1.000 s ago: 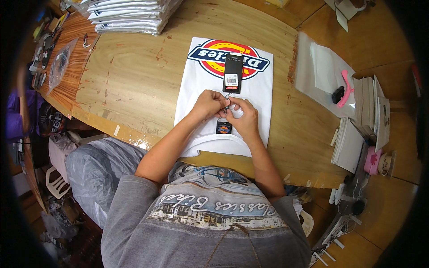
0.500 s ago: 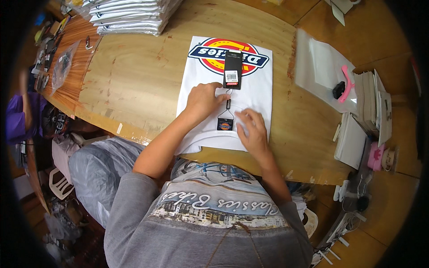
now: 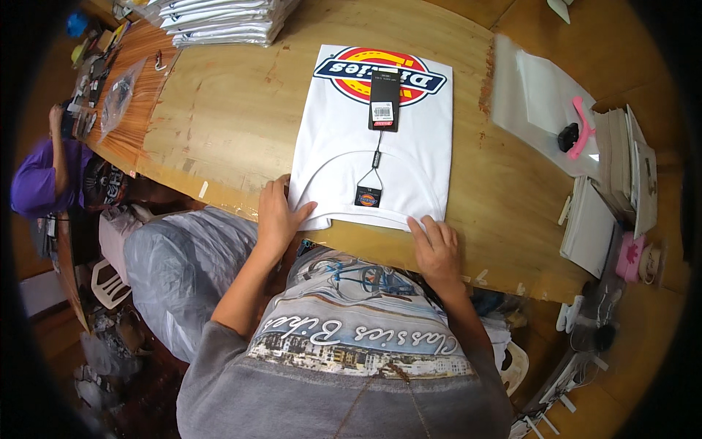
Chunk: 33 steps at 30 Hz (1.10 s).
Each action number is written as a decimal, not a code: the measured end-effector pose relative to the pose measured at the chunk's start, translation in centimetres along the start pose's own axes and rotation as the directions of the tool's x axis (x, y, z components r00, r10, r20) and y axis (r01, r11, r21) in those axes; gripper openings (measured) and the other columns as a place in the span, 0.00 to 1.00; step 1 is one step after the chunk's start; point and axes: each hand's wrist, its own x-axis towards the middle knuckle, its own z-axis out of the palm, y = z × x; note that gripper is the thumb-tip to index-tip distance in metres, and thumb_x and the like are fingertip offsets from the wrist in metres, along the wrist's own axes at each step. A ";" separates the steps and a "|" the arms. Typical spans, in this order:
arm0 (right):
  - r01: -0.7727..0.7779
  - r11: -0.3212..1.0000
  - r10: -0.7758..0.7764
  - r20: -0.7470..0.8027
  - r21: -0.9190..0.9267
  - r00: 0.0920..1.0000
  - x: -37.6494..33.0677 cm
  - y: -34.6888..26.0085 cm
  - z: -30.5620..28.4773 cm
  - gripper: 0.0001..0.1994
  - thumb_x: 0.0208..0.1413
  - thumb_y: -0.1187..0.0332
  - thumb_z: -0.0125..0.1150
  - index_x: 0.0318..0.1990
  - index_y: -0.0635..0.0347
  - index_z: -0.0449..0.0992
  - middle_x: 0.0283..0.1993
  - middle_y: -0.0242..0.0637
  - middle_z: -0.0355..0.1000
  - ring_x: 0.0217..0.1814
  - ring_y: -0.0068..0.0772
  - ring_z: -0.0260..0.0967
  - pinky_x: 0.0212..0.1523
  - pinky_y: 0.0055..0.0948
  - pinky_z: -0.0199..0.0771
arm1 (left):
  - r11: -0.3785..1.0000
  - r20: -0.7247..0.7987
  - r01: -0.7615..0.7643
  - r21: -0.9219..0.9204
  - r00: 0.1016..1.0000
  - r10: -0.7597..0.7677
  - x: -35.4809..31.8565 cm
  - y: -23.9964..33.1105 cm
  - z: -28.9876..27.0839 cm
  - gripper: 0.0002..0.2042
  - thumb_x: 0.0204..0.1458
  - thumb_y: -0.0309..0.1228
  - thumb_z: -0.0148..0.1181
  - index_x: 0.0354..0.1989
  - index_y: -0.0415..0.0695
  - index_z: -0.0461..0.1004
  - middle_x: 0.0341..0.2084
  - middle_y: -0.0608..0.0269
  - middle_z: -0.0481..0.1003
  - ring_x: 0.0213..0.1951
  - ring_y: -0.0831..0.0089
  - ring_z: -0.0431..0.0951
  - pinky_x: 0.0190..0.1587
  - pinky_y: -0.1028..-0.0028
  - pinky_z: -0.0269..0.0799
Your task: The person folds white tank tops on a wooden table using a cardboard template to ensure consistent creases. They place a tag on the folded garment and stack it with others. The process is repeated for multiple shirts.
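Note:
A folded white T-shirt (image 3: pixel 329 128) lies on the table before me, its neckline toward me and a red, yellow and navy printed emblem (image 3: pixel 344 71) at the far end. On top rests a black hang tag (image 3: pixel 385 91) with a white sticker. Its black cord (image 3: pixel 376 159) runs to the black neck label (image 3: pixel 367 197). My left hand (image 3: pixel 280 219) pinches the shirt's near left edge, thumb on the cloth. At the near right corner, my right hand (image 3: pixel 437 249) grips the hem, its thumb mostly hidden.
Stacked white garments in clear bags (image 3: pixel 227 22) stand at the far left. A clear plastic bag (image 3: pixel 523 95) and a pink-handled tool (image 3: pixel 581 128) lie to the right, beside upright boards (image 3: pixel 618 161). A person in a purple top (image 3: pixel 40 179) is at far left.
Both hands have left the tag and label area and moved to the shirt's near corners. The hang tag now lies straight beyond the neckline with its cord stretched out.

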 end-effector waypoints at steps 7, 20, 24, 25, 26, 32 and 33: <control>-0.075 0.893 0.104 -0.040 0.444 0.994 -6.0 0.9 1.8 0.20 0.47 0.72 0.48 0.51 0.65 0.61 0.47 0.43 0.62 0.50 0.40 0.58 0.49 0.36 0.57 | 0.972 0.113 0.233 -0.043 0.967 -0.227 -1.9 3.0 0.9 0.25 0.31 0.34 0.64 0.37 0.31 0.66 0.28 0.42 0.70 0.32 0.49 0.71 0.35 0.64 0.66; -0.010 -0.856 0.331 0.562 0.517 0.758 1.5 -0.7 4.5 0.19 0.51 0.73 0.49 0.51 0.58 0.57 0.50 0.38 0.59 0.53 0.36 0.56 0.53 0.41 0.56 | 0.814 0.180 0.238 -0.531 0.970 -0.165 -5.6 9.4 2.3 0.16 0.37 0.32 0.62 0.31 0.32 0.70 0.22 0.49 0.74 0.25 0.70 0.75 0.28 0.73 0.69; 0.080 -0.646 0.474 0.317 0.759 0.821 3.1 0.3 3.7 0.27 0.49 0.82 0.44 0.58 0.54 0.48 0.56 0.38 0.52 0.57 0.38 0.51 0.57 0.41 0.52 | 0.848 0.101 -0.013 -0.530 0.992 0.078 -4.2 12.1 1.3 0.14 0.37 0.31 0.63 0.28 0.34 0.70 0.21 0.50 0.73 0.24 0.68 0.75 0.27 0.73 0.70; 0.092 -0.587 0.551 0.313 0.804 0.774 3.5 0.4 3.0 0.27 0.49 0.81 0.43 0.58 0.55 0.48 0.57 0.39 0.50 0.57 0.39 0.50 0.56 0.41 0.52 | 0.812 0.045 -0.114 -0.572 0.984 0.170 -3.6 12.5 1.5 0.14 0.37 0.32 0.63 0.28 0.34 0.70 0.21 0.50 0.73 0.24 0.64 0.75 0.26 0.72 0.70; 0.110 -0.546 0.572 0.273 0.831 0.773 3.6 1.1 2.6 0.27 0.49 0.81 0.43 0.58 0.56 0.47 0.58 0.40 0.49 0.58 0.38 0.50 0.56 0.41 0.52 | 0.775 -0.007 -0.216 -0.594 0.965 0.263 -2.9 12.8 2.1 0.15 0.37 0.32 0.63 0.29 0.35 0.70 0.21 0.51 0.73 0.24 0.64 0.75 0.26 0.72 0.69; 0.206 -0.197 0.574 -0.058 0.958 0.817 16.6 0.1 -4.8 0.23 0.51 0.77 0.46 0.56 0.65 0.50 0.54 0.41 0.56 0.52 0.34 0.57 0.53 0.34 0.59 | 0.404 -0.219 -0.474 -0.783 0.817 0.533 0.7 10.4 -2.4 0.25 0.37 0.36 0.63 0.40 0.41 0.56 0.27 0.54 0.63 0.29 0.61 0.65 0.32 0.70 0.63; 0.238 -0.207 0.490 -0.110 0.949 0.865 20.7 -0.3 -6.2 0.23 0.52 0.75 0.46 0.55 0.66 0.51 0.53 0.41 0.57 0.52 0.33 0.58 0.52 0.33 0.60 | 0.257 -0.369 -0.556 -0.790 0.767 0.525 1.4 9.5 -2.9 0.25 0.37 0.35 0.63 0.40 0.41 0.55 0.27 0.55 0.61 0.29 0.63 0.63 0.32 0.71 0.61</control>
